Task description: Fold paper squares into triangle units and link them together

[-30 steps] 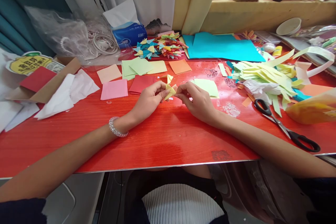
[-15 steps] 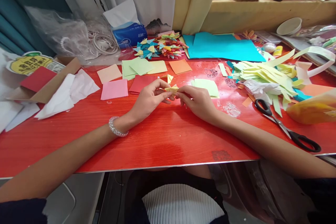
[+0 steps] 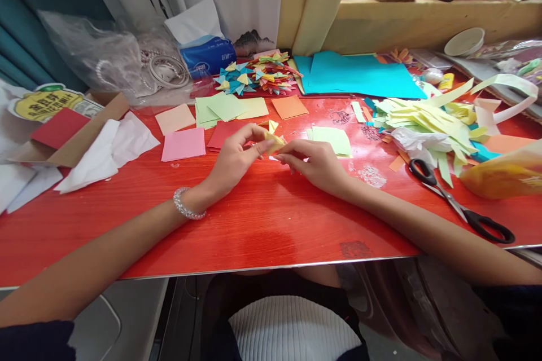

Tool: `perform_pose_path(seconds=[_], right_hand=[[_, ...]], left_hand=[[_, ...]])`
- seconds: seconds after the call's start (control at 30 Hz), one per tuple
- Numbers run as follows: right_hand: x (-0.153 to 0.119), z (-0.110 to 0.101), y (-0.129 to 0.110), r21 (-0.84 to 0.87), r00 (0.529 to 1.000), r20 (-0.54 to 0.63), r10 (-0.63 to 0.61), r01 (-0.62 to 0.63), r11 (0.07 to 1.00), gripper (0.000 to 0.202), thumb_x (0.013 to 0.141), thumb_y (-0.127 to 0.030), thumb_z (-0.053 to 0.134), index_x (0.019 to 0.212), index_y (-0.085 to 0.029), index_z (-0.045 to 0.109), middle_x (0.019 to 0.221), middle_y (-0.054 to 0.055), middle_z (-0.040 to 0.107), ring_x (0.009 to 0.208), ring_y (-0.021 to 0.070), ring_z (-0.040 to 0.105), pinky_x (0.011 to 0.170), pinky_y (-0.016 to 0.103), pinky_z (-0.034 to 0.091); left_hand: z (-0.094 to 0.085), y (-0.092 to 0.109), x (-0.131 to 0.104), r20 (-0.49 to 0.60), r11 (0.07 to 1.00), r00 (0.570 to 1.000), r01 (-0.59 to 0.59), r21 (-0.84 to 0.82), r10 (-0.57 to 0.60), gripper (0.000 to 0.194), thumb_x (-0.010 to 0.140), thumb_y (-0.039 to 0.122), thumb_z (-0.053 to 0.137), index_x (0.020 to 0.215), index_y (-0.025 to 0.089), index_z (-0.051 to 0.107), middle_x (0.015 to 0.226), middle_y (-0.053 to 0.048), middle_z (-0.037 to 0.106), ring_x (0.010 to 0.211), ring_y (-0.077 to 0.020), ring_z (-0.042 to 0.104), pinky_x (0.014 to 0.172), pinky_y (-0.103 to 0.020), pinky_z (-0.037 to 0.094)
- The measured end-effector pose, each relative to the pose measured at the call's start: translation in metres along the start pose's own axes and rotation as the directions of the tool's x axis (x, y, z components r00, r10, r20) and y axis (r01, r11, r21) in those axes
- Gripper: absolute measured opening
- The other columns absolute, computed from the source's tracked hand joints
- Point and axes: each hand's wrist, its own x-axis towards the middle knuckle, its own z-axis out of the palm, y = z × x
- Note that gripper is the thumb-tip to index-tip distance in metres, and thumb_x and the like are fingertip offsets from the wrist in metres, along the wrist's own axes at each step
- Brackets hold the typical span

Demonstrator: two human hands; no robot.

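Observation:
A small piece of folded yellow paper [image 3: 277,140] is held just above the red table [image 3: 254,225]. My left hand [image 3: 237,158], with a beaded bracelet on its wrist, pinches the paper from the left. From the right, the closed fingertips of my right hand [image 3: 319,162] grip its lower edge; the exact contact is partly hidden. Just behind the fingers sits another small folded yellow piece [image 3: 273,126]. Red paper squares [image 3: 221,134] lie partly behind my left hand, and a pale green stack [image 3: 332,141] lies behind my right hand.
Pink [image 3: 183,144], peach [image 3: 175,118], green [image 3: 222,108] and orange squares [image 3: 289,107] lie beyond my hands. Folded colourful paper pieces [image 3: 275,74] are heaped at the back, beside blue sheets [image 3: 359,76]. Scissors [image 3: 455,203] and paper strips [image 3: 423,115] lie at right.
The folded yellow paper has tilted, its left end now higher. My right fingertips have shifted slightly down and left along it. The rest of the table is unchanged.

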Motion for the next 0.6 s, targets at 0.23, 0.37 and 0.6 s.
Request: perform_pose_path(seconds=[0.23, 0.37, 0.6], right_hand=[[0.010, -0.018, 0.014, 0.135, 0.964, -0.132, 0.233, -0.215, 0.967, 0.025, 0.088, -0.037, 0.054, 0.082, -0.015, 0.063, 0.066, 0.000, 0.060, 0.049, 0.0059, 0.047, 0.049, 0.022, 0.038], [0.008, -0.016, 0.006, 0.207, 0.982, 0.011, 0.189, -0.187, 0.960, 0.028, 0.082, -0.040, 0.062, 0.091, -0.014, 0.064, 0.075, 0.002, 0.064, 0.054, 0.0066, 0.051, 0.050, 0.021, 0.040], [0.000, -0.008, -0.014, 0.274, 0.971, 0.149, 0.186, -0.222, 0.936, 0.026, 0.084, -0.039, 0.059, 0.084, -0.013, 0.064, 0.064, 0.001, 0.060, 0.049, 0.0070, 0.053, 0.045, 0.021, 0.042]], left_hand=[[-0.011, -0.009, 0.008, -0.137, 0.996, 0.990, -0.010, 0.084, 0.021, 0.012, 0.087, 0.023, 0.051, 0.077, 0.019, 0.049, 0.074, 0.000, 0.051, 0.067, -0.0102, 0.046, 0.065, -0.026, 0.039], [-0.006, -0.002, 0.000, 0.015, 0.977, 0.999, -0.042, 0.207, 0.039, 0.011, 0.088, 0.025, 0.051, 0.079, 0.019, 0.051, 0.080, -0.001, 0.056, 0.076, -0.0120, 0.051, 0.072, -0.026, 0.039], [-0.002, 0.000, -0.005, 0.044, 0.972, 0.999, 0.002, 0.236, -0.012, 0.014, 0.088, 0.031, 0.052, 0.080, 0.019, 0.053, 0.078, 0.000, 0.056, 0.073, -0.0120, 0.049, 0.069, -0.026, 0.038]])
